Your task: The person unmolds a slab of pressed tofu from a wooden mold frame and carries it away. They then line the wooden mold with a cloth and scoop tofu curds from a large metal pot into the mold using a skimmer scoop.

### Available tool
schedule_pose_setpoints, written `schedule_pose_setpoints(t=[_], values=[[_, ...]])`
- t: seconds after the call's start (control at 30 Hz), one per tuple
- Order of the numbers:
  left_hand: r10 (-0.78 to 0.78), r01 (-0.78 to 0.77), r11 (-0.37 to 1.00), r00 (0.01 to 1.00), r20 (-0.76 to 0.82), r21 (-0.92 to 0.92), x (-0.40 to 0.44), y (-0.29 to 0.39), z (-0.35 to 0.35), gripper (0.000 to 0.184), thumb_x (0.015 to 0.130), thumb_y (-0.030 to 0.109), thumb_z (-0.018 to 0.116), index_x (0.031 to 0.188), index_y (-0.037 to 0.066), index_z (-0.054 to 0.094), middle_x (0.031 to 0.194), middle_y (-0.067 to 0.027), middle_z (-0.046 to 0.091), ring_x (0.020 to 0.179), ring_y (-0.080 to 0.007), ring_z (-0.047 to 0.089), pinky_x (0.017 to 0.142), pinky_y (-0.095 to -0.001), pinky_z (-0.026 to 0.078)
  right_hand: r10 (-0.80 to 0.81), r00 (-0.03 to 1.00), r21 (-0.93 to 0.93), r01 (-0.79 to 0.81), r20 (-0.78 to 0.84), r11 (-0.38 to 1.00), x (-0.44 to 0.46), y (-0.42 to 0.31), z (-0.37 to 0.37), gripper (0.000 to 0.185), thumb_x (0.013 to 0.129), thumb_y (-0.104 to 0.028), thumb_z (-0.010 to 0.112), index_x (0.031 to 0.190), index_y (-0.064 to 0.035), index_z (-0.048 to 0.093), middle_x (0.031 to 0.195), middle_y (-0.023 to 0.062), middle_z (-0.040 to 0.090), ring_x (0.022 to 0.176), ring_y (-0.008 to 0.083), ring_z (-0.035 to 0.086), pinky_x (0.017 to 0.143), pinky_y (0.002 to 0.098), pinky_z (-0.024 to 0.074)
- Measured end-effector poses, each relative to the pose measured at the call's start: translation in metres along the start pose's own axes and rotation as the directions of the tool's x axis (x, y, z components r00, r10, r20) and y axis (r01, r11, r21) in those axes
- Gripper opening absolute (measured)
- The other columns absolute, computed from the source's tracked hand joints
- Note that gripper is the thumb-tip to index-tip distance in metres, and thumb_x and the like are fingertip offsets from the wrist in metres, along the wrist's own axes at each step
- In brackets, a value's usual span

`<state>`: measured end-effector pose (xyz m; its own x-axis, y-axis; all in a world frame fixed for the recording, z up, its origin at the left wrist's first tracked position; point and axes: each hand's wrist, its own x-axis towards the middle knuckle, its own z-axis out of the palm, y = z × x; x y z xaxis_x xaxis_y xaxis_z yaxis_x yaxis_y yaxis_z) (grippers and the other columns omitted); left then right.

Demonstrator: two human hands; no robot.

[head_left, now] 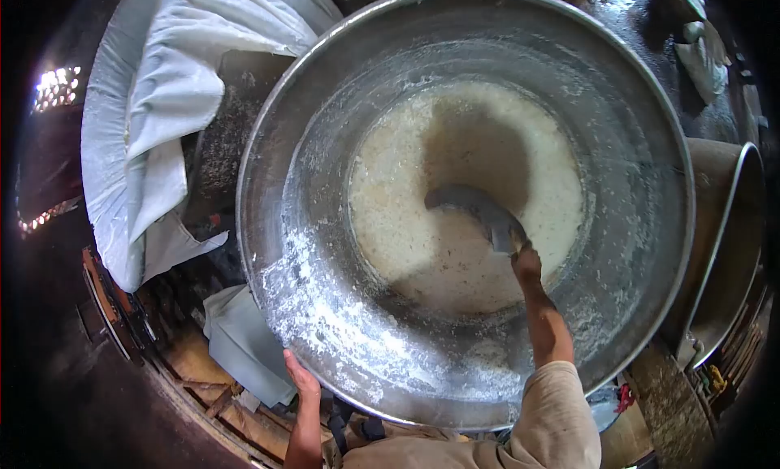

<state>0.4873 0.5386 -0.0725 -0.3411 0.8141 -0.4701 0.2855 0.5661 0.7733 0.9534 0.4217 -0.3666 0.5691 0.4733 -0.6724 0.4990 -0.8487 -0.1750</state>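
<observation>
A large round metal vat (pixel 264 160) fills the middle of the head view, with pale, curd-like stuff (pixel 390 177) in its bottom. My right hand (pixel 526 263) reaches in from the lower right, closed around the short handle of a tool with a broad, curved dark blade (pixel 479 207), like a sickle. The blade points left over the pale mass; whether it touches the surface is unclear. At the vat's lower left rim, my left hand (pixel 301 377) rests against the outside, fingers stretched out and holding nothing.
White cloth (pixel 175 71) hangs beside the vat at the upper left. Lower down lies another pale cloth sheet (pixel 244 339). A second metal vessel (pixel 719 233) stands close on the right. Wooden framing (pixel 195 363) shows at the lower left.
</observation>
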Motion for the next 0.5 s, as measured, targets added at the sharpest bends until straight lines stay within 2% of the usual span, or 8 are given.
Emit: schedule_pose_setpoints(t=[0.07,0.1,0.17,0.23,0.3,0.37,0.43,0.5], values=[[-0.012,0.012,1.000,0.999,-0.041,0.009,-0.003,-0.001,0.002,0.055,0.092,0.039,0.026,0.116,-0.007,0.043,0.117,-0.0147,0.046,0.104,-0.0232,0.045,0.092,-0.0335,0.035,-0.035,0.996,-0.069,0.041,0.087,0.997,-0.004,0.008,0.035,0.051,0.074,-0.014,0.061,0.117,0.0015,0.038,0.096,0.0260,0.057,0.089,0.0356,0.058,0.071,0.0474,0.0484],[-0.017,0.018,1.000,0.998,-0.062,0.016,-0.004,-0.003,0.002,0.055,0.092,0.039,0.026,0.116,-0.007,0.043,0.117,-0.0147,0.046,0.104,-0.0232,0.045,0.092,-0.0335,0.035,-0.252,0.960,-0.140,0.268,0.125,0.953,-0.006,0.009,0.047,0.049,0.072,-0.013,0.062,0.111,0.0064,0.041,0.086,0.0247,0.058,0.077,0.0354,0.059,0.063,0.0449,0.0494],[0.038,-0.021,0.985,0.995,-0.097,0.171,-0.007,-0.002,0.002,0.054,0.092,0.038,0.026,0.116,-0.007,0.043,0.117,-0.0141,0.046,0.103,-0.0231,0.046,0.091,-0.0337,0.035,-0.466,0.864,-0.191,0.498,0.188,0.846,-0.014,0.022,0.079,0.047,0.071,-0.012,0.063,0.106,0.0114,0.044,0.076,0.0235,0.059,0.065,0.0351,0.061,0.055,0.0424,0.0505],[0.079,-0.046,0.969,0.988,-0.129,0.243,-0.008,-0.006,0.000,0.052,0.092,0.038,0.027,0.116,-0.006,0.043,0.116,-0.0134,0.047,0.103,-0.0230,0.046,0.090,-0.0340,0.036,-0.327,0.881,0.042,0.333,0.343,0.942,-0.012,0.039,0.116,0.048,0.067,-0.015,0.067,0.102,0.0111,0.047,0.073,0.0215,0.059,0.061,0.0313,0.061,0.048,0.0372,0.0492],[0.009,0.003,0.996,0.992,-0.126,0.090,-0.009,0.006,0.011,0.051,0.092,0.037,0.028,0.116,-0.005,0.043,0.116,-0.0127,0.047,0.102,-0.0232,0.046,0.090,-0.0344,0.036,-0.192,0.796,0.185,0.102,0.574,0.977,-0.017,0.033,0.116,0.049,0.065,-0.016,0.069,0.100,0.0111,0.048,0.070,0.0197,0.059,0.058,0.0286,0.060,0.042,0.0327,0.0471],[-0.052,0.052,0.999,0.995,-0.088,-0.003,-0.007,0.004,0.007,0.051,0.092,0.036,0.027,0.118,-0.005,0.042,0.118,-0.0136,0.046,0.105,-0.0231,0.045,0.092,-0.0341,0.034,-0.208,0.728,0.264,0.038,0.653,0.964,-0.042,-0.015,0.053,0.042,0.064,-0.016,0.069,0.094,0.0097,0.052,0.069,0.0182,0.058,0.054,0.0262,0.058,0.043,0.0339,0.0463],[-0.083,0.079,0.995,0.994,-0.068,-0.065,-0.006,0.005,0.002,0.050,0.094,0.035,0.026,0.119,-0.006,0.041,0.121,-0.0148,0.044,0.107,-0.0230,0.043,0.094,-0.0337,0.032,-0.341,0.699,0.271,0.215,0.628,0.938,-0.053,0.001,0.072,0.030,0.065,-0.016,0.068,0.081,0.0069,0.055,0.065,0.0162,0.058,0.053,0.0243,0.059,0.044,0.0360,0.0461],[0.062,-0.061,0.982,0.998,0.001,0.181,-0.006,0.014,0.009,0.051,0.091,0.037,0.028,0.110,-0.005,0.050,0.109,-0.0140,0.053,0.097,-0.0237,0.050,0.086,-0.0342,0.037,-0.594,0.700,0.248,0.541,0.396,0.803,-0.067,0.044,0.119,0.022,0.067,-0.015,0.067,0.070,0.0014,0.054,0.061,0.0118,0.056,0.049,0.0193,0.056,0.042,0.0347,0.0446]])
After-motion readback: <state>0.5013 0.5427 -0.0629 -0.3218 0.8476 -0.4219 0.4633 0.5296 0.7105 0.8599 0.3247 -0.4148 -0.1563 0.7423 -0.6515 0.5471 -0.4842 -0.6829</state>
